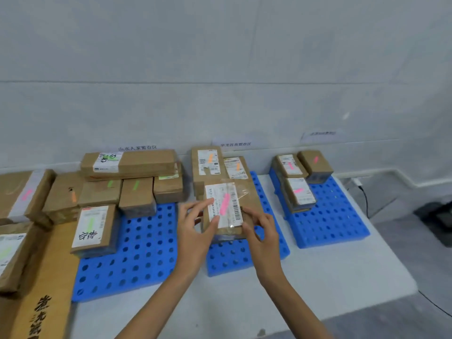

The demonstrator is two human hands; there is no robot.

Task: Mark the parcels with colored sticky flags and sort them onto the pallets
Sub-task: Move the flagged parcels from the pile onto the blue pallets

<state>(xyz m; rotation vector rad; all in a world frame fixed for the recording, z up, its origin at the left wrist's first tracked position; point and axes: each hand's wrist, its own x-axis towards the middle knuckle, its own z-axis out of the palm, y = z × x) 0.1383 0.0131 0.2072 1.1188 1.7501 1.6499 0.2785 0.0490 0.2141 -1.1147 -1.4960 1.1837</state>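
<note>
Over the middle pallet (230,258), the parcel (248,192) is held between both hands: left hand (195,228) fingers (199,206) pinch its left label edge, right hand (263,231) grips the near right corner. Small taped cardboard box, probably light and stiff, with slick tape film, so hold it by the side edges. Pink flag (224,203) is already on the label.

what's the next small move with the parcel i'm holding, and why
Probably carry the brown cardboard parcel, gripped by left hand and right hand, over to the right blue perforated pallet: its pink sticky flag matches the boxes there; those on the middle pallet carry orange.
</note>
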